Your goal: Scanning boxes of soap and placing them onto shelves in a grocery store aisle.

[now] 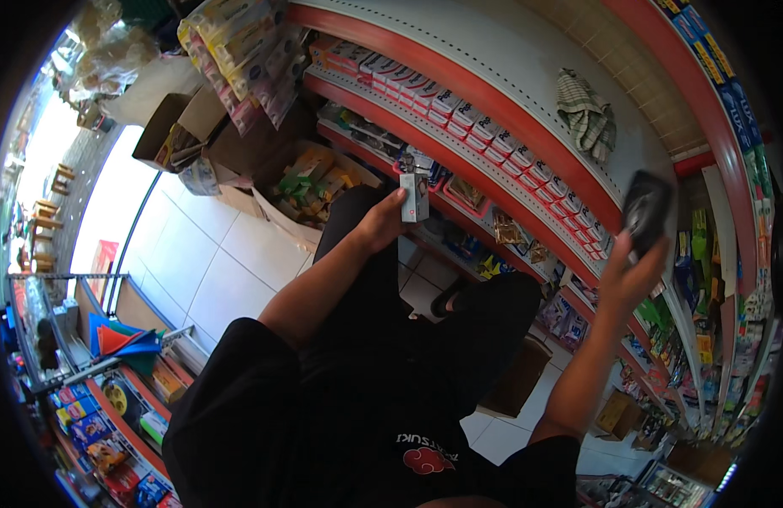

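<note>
My left hand [383, 220] grips a small grey-white carton [416, 198] upright above my knee, in front of the lower shelves. On the right, my right hand [634, 270] is raised and holds a black, flat, rounded object [647, 206]; blur hides exactly what it is. That object is near the front edge of the upper shelf [493, 44]. Beneath this shelf stands a long row of white and red toothpaste-style boxes [474, 130]. A crumpled checked cloth [584, 114] lies on the upper shelf.
An open cardboard box [296, 225] full of small green and orange packets stands left of my knee. Packs in plastic [242, 57] hang above it. Another cardboard box [518, 374] sits on the tiled floor [223, 254]. A stocked rack [105, 394] is at lower left.
</note>
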`<state>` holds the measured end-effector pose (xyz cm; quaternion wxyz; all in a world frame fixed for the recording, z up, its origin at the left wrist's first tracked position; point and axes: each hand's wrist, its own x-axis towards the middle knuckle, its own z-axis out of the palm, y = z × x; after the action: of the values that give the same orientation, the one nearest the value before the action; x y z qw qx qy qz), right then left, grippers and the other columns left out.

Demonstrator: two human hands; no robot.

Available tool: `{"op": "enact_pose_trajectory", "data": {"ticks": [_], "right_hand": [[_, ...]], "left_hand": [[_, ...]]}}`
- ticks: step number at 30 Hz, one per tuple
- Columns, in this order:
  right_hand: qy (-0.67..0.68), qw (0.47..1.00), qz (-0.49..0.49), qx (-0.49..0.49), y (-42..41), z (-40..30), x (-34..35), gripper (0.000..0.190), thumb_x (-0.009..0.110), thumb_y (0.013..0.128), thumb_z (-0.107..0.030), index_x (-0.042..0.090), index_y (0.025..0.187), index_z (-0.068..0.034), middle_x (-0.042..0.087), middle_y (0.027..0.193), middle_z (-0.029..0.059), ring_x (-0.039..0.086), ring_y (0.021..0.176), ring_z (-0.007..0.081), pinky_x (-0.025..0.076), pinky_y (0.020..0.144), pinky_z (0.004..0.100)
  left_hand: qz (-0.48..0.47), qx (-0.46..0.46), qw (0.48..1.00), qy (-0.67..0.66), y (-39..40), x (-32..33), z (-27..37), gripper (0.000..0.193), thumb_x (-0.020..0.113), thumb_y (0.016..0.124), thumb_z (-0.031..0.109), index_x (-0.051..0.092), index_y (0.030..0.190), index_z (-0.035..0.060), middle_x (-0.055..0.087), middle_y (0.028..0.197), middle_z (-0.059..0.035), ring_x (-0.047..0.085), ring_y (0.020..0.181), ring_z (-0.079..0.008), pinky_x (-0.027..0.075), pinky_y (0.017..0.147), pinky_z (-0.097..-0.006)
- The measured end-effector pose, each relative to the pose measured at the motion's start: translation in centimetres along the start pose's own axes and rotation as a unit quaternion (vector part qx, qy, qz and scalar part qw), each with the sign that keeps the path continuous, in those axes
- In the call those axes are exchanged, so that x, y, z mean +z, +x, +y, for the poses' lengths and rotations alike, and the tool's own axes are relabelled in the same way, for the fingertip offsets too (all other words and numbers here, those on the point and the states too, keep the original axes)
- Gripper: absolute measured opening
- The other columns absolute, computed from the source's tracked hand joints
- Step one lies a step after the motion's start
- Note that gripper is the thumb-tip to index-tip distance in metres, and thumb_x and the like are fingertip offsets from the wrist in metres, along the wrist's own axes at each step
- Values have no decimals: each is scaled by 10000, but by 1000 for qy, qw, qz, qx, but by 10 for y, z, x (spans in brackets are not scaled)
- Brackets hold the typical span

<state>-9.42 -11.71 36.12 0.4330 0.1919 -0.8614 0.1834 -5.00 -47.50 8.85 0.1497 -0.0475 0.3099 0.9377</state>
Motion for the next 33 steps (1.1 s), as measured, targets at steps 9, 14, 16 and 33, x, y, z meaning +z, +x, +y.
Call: {"op": "enact_pose_trajectory", "data": {"ticks": [9,14,16,33], "right_hand": [[312,889,-332,56,-103,-96,63,563,607,942,-514,638,1196,-13,660,1010,199,661,920,405,501,838,509],[301,886,-352,21,-114,-94,82,536,614,934,-502,644,1148,-12,663,977,184,663,895,397,496,817,505],[285,887,-362,17,-117,-92,87,515,615,935,-499,648,1123,-21,662,950,170,660,876,390,487,801,502],[320,858,-401,26,-130,-90,99,517,580,959,-504,648,1148,-28,664,951,151,653,897,381,457,835,481]], "left_hand": [[-15,12,999,42,10,-4,-7,756,596,959,624,437,1513,135,548,1448,-84,507,1344,-272,349,1145,-500],[-22,21,998,54,7,1,-1,710,561,991,597,450,1505,119,560,1442,-70,517,1337,-267,374,1128,-488],[18,-10,1000,6,5,7,1,712,536,998,605,450,1511,119,553,1460,-80,510,1345,-274,368,1133,-492],[2,-19,1000,-20,5,8,4,683,501,1012,608,468,1510,140,564,1450,-73,516,1334,-247,339,1161,-451]]}}
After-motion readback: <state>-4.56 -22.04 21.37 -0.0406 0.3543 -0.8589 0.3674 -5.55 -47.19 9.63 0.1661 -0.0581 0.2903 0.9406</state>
